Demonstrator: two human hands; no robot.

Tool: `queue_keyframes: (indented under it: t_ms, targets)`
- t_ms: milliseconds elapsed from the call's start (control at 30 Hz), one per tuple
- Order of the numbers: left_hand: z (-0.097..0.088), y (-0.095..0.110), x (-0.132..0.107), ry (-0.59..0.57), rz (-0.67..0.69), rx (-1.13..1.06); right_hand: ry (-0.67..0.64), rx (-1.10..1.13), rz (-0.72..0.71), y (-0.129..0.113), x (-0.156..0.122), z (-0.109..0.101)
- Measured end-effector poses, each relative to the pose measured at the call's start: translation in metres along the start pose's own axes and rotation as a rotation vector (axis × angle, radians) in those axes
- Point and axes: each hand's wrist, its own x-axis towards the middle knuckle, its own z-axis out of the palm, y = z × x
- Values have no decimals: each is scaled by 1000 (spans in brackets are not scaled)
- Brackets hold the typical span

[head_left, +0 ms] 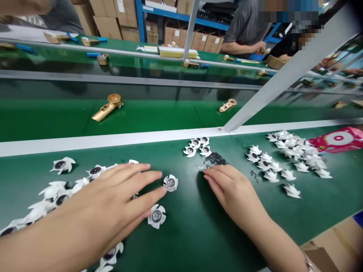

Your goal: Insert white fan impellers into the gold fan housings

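Here: two hands over black granules (pixel 215 159) on a green tabletop (pixel 187 223).
Left of the granules, left grip (pixel 113 196) open, empty, fingertips by a white petalled disc (pixel 170 183); right grip (pixel 229 189) at their edge, hold unclear.

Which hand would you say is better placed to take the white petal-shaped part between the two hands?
Left, probably: the left hand nearly touches that part, while the right hand lies further off, beside the small black pieces.
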Motion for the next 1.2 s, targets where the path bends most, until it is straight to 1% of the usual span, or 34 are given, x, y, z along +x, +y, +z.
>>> queue_keyframes:
  t_ms: [67, 133, 200, 367, 467, 533, 567, 700, 733, 833, 967, 1100, 1200]
  targets:
    - [-1, 1, 28, -77, 81, 29, -20, -18, -47, 0, 9, 3]
    - [-1, 0, 44, -122, 89, 4, -40, -55, -94, -1, 16, 3]
    - [1, -3, 49, -127, 51, -61, -62, -106, -139, -2, 21, 1]
    - [6, -14, 49, -135, -46, -221, -110, -221, -295, -5, 34, -2]
    - [10, -17, 52, -168, -74, -267, -107, -223, -324, -5, 39, -2]
    - [13, -18, 55, -176, -79, -287, -97, -185, -313, -9, 43, -3]
    - [15, -19, 56, -175, -79, -296, -91, -117, -289, -13, 45, -3]
    - [19, -21, 60, -154, -87, -329, -103, 343, -133, -39, 49, -2]
    - [20, -20, 60, -150, -92, -338, -117, 416, -106, -45, 50, -1]
    - [21, -17, 61, -130, -123, -349, -121, 484, -74, -54, 47, 6]
    - [22, -12, 66, -131, -112, -314, -80, 555, -36, -54, 43, 14]
    - [25, -14, 74, -136, -121, -302, -70, 576, 2, -53, 46, 18]
    - [26, -16, 75, -72, -93, -343, -17, 559, 1, -52, 49, 19]
